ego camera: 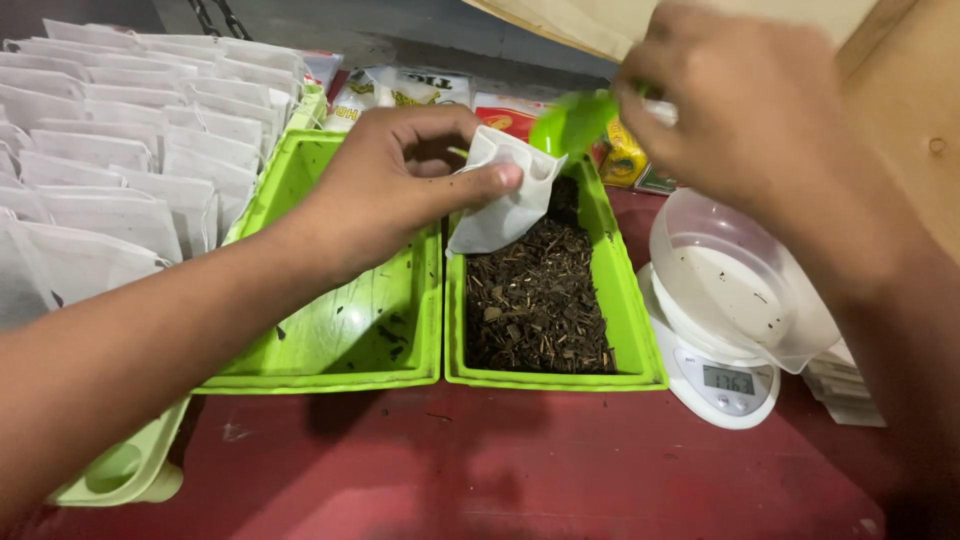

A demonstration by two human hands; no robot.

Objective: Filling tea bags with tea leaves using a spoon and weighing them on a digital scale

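Sachet [505, 195], small, white, pinched open in my left hand [395, 185] over right green tray [630, 300] of dried leaf | my right hand [740, 100] grips green scoop [572, 122] tipped at its mouth | filled sachets [110, 150] stacked at table's back-left corner | left green tray [330, 330] nearly bare | scale bowl [735, 285] emptied, filling underway

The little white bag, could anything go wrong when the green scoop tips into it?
Maybe. The white bag has a narrow mouth, pinched open only by the left hand, so bits from the green scoop in the right hand could miss. The bag hangs over the tray of dried bits, which would likely catch spills.
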